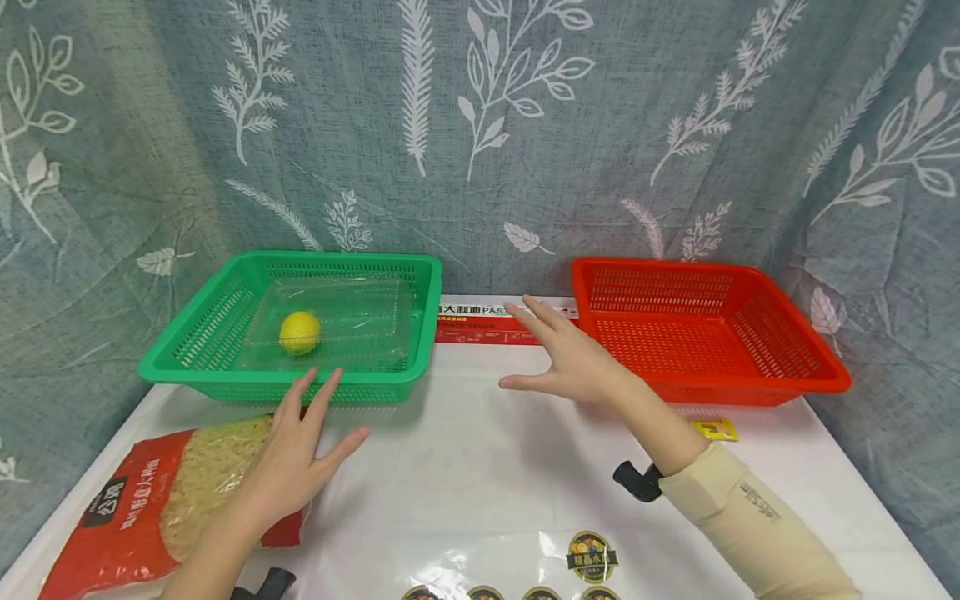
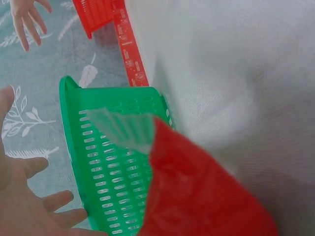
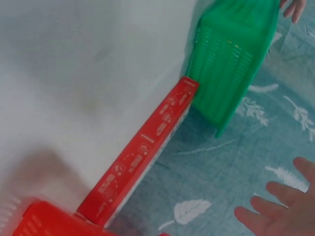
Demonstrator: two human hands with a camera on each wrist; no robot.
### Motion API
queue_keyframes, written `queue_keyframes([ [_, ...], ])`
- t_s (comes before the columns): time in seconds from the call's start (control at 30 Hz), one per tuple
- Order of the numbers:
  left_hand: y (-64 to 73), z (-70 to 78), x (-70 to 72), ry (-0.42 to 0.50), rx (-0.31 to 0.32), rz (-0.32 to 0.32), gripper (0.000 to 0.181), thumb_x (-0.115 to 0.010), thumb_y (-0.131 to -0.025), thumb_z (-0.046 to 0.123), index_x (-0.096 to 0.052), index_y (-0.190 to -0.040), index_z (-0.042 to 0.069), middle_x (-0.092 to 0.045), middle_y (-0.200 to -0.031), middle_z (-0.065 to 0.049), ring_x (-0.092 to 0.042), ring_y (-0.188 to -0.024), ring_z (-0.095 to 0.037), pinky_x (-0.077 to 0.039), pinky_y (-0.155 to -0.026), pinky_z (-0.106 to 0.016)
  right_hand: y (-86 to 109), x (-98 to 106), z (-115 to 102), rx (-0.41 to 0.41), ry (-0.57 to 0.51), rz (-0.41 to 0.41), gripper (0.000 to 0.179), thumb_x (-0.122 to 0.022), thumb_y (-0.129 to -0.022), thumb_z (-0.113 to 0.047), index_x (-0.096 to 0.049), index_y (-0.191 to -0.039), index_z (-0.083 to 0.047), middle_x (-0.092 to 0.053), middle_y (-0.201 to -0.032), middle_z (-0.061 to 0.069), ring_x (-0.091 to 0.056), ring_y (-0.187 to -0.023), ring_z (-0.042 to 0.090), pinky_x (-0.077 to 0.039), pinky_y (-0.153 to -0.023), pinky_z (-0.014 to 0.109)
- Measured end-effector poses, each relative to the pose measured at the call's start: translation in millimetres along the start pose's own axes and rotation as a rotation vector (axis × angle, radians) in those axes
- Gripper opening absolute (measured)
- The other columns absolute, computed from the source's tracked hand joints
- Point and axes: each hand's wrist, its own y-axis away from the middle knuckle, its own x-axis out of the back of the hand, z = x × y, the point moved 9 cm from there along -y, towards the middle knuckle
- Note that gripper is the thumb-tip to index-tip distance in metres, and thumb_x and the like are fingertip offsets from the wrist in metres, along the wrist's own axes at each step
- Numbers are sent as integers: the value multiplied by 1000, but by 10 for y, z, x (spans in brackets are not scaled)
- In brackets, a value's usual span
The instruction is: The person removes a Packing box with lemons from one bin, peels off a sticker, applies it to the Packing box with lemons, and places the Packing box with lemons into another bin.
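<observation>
My left hand (image 1: 288, 462) hovers over a red and clear bag of pasta (image 1: 213, 487), fingers spread and holding nothing. Its fingertips reach toward the near rim of a green basket (image 1: 337, 379). Inside that basket lie a clear plastic container (image 1: 363, 321) and a round, lemon-like yellow thing (image 1: 299, 333). Nothing is in my right hand (image 1: 570, 358) either; its fingers are extended, left of a red basket (image 1: 675, 346). Behind that hand a long red and white pasta box (image 1: 487, 331) lies between the baskets, partly hidden by the red one.
A small yellow packet (image 1: 716, 429) lies in front of the red basket. Along the near edge of the white table (image 1: 435, 467) is a clear sheet with several round dark stickers (image 1: 592, 557). A grey leaf-patterned curtain (image 1: 517, 125) hangs behind and at both sides.
</observation>
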Motion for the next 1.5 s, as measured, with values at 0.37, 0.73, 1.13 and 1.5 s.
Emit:
queue_keyframes([
  [0.37,78,-77,-10,78,48,23,77,-55,-90,39,-11,-147,9,-7,-145,-24,-30,-121,-43,-32,-87,-65,-161,-77,-129,48,-24,-2,91,-59,-74,-65,-18,-146,-29,-15,-151,3,-20,-136,25,-32,-103,48],
  [0.73,107,-143,-8,139,55,56,74,-56,-91,33,-16,-139,-7,-16,-136,-28,-26,-122,-45,-29,-91,-65,-291,-175,-225,51,-54,-12,89,-64,-74,-59,-21,-146,-28,-18,-150,2,-22,-135,24,-35,-101,48],
  [1.13,77,-240,-63,200,166,3,74,-49,-94,37,-13,-138,-10,-19,-137,-32,-21,-126,-47,-23,-97,-65,-427,-208,-359,72,-93,-6,90,-65,-74,-58,-20,-146,-28,-20,-150,2,-21,-135,23,-35,-100,49],
  [1.5,63,-279,-82,387,223,9,76,-46,-96,32,0,-141,-9,-18,-138,-35,-21,-127,-50,-23,-101,-59,-533,-285,-430,77,-122,-24,89,-66,-76,-53,-21,-146,-25,-22,-149,5,-21,-135,23,-33,-101,50],
])
